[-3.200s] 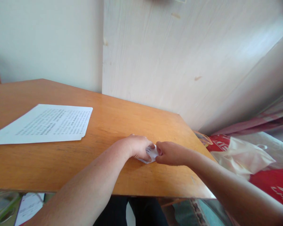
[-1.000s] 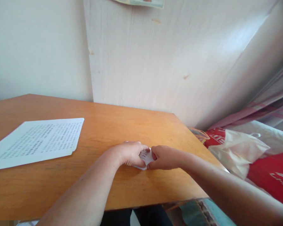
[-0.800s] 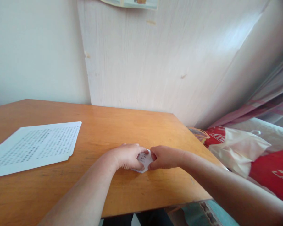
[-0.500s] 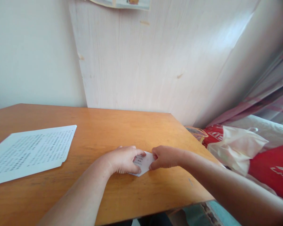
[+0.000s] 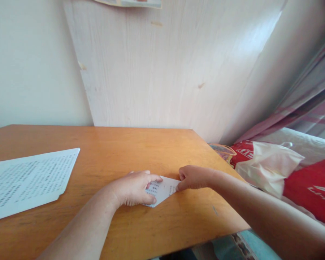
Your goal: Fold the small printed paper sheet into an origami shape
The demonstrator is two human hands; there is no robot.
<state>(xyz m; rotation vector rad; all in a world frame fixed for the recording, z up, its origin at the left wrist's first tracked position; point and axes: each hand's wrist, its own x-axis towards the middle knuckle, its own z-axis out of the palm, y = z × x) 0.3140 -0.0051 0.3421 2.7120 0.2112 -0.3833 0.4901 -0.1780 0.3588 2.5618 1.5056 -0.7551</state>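
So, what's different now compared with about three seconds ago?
The hands have spread apart: the right hand is now farther right of the left hand, and more of the small folded paper shows between them. Both hands are still on it. The printed sheets remain on the table.

Soft, bright light, whitish glare on the panel [image 5: 168, 65], upper-right corner dark.

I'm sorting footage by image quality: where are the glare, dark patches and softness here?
Head view: glare at upper right of the pale panel; dark upper-right image corner; print too soft to read on the small paper at the left hand.
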